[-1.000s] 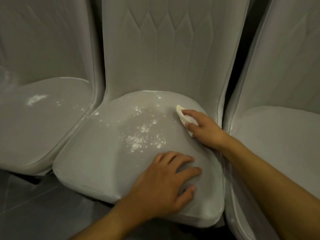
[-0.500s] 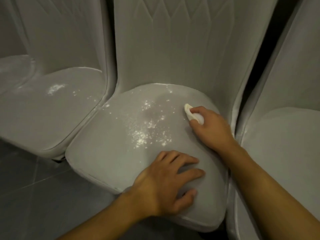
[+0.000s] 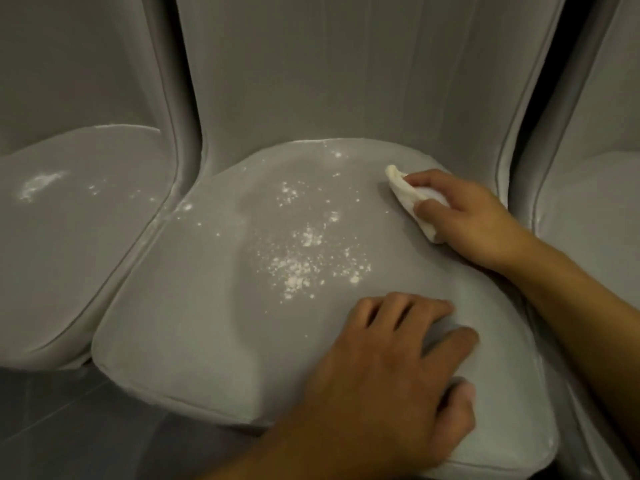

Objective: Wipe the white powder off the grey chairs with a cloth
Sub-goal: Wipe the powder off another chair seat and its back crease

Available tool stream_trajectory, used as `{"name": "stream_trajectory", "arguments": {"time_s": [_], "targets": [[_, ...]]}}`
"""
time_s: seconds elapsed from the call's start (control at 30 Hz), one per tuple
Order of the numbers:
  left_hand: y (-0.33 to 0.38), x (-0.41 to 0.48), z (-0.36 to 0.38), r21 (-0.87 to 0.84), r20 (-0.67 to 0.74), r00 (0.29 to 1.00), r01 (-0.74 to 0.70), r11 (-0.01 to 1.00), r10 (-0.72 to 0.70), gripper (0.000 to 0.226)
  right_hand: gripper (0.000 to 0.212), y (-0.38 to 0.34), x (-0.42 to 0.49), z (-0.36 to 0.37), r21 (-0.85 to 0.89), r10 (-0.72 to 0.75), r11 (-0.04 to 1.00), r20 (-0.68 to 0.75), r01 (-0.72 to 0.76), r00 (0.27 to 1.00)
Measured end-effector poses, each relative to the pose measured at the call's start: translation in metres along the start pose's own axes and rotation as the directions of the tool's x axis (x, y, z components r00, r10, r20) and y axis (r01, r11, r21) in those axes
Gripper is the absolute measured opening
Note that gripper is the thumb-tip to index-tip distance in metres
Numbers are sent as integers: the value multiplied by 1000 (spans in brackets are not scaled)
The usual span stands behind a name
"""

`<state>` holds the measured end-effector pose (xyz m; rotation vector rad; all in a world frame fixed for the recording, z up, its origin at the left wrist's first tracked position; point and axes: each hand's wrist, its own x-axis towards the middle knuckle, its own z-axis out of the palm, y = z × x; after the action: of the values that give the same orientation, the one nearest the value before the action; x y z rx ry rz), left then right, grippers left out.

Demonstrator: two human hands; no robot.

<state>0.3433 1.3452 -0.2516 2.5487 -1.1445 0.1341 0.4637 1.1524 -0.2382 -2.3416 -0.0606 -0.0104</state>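
The fingers (image 3: 427,177) of the right hand (image 3: 474,220) curl over a small white cloth (image 3: 403,194) and pinch it. I think this keeps it bunched up so it does not slip. The cloth touches the middle seat (image 3: 207,323) at its back right corner, just beside the mess, so it looks ready to wipe.

The fingers (image 3: 408,308) of the left hand (image 3: 391,368) are spread a little and lie flat on the front right part of the middle seat. They hold nothing. I think this hand leans there to keep the person steady and to stop the chair from sliding.

The white powder (image 3: 304,268) sits in the center of the middle seat, between the two hands and left of the cloth. More specks run toward the back edge and the left edge. None of it looks wiped yet, so most of the job is still to do.

I count three grey chairs in a row: the middle seat, a left chair (image 3: 69,254) touching it, and a right chair (image 3: 588,202) just beside it. The left chair has one smaller patch of powder (image 3: 38,183). I cannot tell if the right chair has any. There is one cloth and two hands. A dark floor (image 3: 52,410) shows below the front left of the middle seat.
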Motion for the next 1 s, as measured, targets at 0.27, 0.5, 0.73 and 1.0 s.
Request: {"name": "stream_trajectory", "arguments": {"time_s": [0.27, 0.5, 0.73, 1.0], "targets": [[-4, -2, -2, 94, -51, 996, -62, 994, 67, 40, 33, -9, -13, 6, -65, 47, 996, -117, -54, 992], [-15, -36, -20, 56, -26, 965, -258, 964, 260, 34, 33, -47, -13, 18, -151, 104, 982, -54, -111, 993], [-36, -54, -17, -10, -12, 950, -311, 950, 311, 46, 32, -70, -34, 31, -418, 9, 907, 134, 49, 991], [-37, -53, -15, 25, -18, 949, -313, 949, 314, 46, 36, -79, -74, 12, -213, 123, 967, -85, -139, 989]]}}
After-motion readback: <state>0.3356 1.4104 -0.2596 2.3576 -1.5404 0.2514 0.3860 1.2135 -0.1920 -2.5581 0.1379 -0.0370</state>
